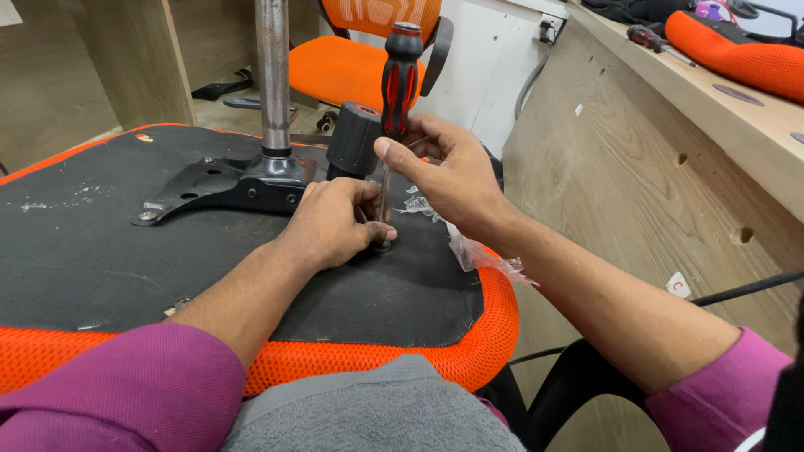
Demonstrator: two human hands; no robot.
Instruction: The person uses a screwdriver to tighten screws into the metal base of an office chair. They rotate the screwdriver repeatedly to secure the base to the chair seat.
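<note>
An upturned orange office chair seat with a black fabric underside lies across my lap. My right hand grips a red and black screwdriver held upright, its shaft running down to the seat. My left hand pinches the shaft's lower end where the tip meets a screw in the fabric. A black metal mounting plate with a steel gas cylinder stands just left of my hands. A black knob sits behind my left hand.
Crumpled clear plastic wrap lies on the seat's right edge. Another orange chair stands behind. A wooden desk panel rises on the right, its top bearing an orange chair part and a second screwdriver. A black cable crosses the panel.
</note>
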